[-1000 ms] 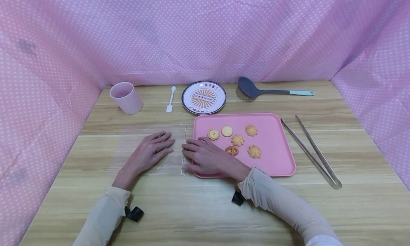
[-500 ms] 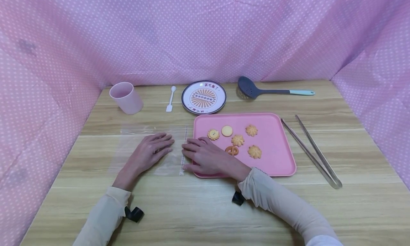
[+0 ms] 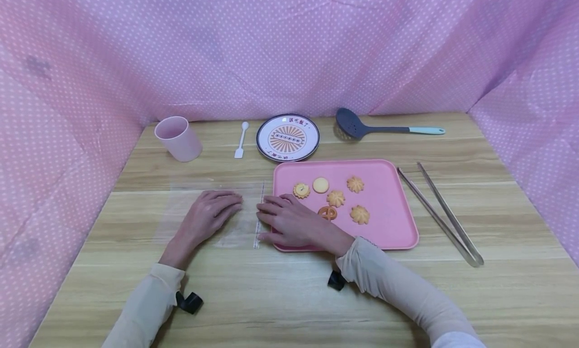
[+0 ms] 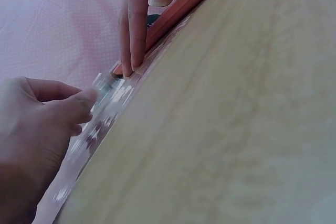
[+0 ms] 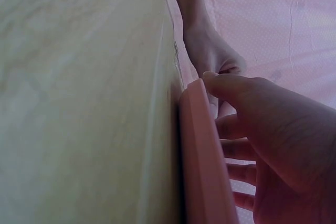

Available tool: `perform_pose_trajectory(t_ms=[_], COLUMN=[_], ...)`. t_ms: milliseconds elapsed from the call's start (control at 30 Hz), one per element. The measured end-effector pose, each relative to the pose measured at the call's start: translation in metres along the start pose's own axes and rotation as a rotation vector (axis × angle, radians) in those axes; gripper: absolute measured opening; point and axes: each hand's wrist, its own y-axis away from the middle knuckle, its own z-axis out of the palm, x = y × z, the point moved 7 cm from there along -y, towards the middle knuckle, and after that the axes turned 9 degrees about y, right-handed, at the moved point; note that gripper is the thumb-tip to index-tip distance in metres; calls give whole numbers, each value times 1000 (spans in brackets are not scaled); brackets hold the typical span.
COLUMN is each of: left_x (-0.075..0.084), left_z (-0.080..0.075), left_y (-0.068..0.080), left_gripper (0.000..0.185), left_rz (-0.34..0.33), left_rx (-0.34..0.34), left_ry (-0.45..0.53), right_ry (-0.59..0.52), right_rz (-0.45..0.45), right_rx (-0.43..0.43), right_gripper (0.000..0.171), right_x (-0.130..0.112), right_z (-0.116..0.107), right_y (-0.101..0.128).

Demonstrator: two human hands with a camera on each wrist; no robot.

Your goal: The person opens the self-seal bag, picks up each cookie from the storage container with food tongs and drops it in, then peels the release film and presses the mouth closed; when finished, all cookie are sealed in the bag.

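A clear plastic bag [image 3: 226, 240] lies flat on the table, its seal strip beside the tray's left edge. Over the bag, my left hand [image 3: 207, 214] has its fingers drawn together, and in the left wrist view thumb and fingers pinch the film. My right hand [image 3: 291, 220] reaches across the pink tray's [image 3: 389, 232] left end with straight, spread fingers, the tips at the bag's strip. Several cookies lie on the tray, among them a pretzel-shaped one [image 3: 327, 213] beside the right hand, a round plain one [image 3: 320, 185] and a flower-shaped one [image 3: 360, 215].
Behind the bag stand a pink cup [image 3: 179, 139], a small white spoon [image 3: 242, 139] and a patterned plate [image 3: 288, 138]. A dark slotted ladle [image 3: 355, 126] lies at the back right. Metal tongs [image 3: 445, 217] lie right of the tray. Pink dotted cloth [image 3: 289, 51] hangs around the table.
My left hand's fingers have drawn together from spread to a pinch, pulling back slightly. The bag's far edge and strip have shifted a little. The right hand has stayed in place.
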Motion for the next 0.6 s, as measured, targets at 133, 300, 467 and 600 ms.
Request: perform_pose_trajectory(t_ms=[133, 300, 467, 600], left_x=[-1, -2, -4, -6], left_z=[1, 3, 6, 8], left_y=[2, 6, 10, 11], left_gripper=[41, 51, 51, 46], left_rz=[-35, -47, -93, -110], left_rx=[-39, -81, -147, -161], left_ry=[-3, -13, 28, 55], right_ry=[-12, -14, -11, -14], right_rz=[-1, -8, -4, -1], right_rx=[1, 2, 1, 2], right_gripper=[61, 61, 61, 62], right_x=[0, -1, 0, 1], right_z=[0, 0, 0, 0], right_y=[1, 1, 1, 1])
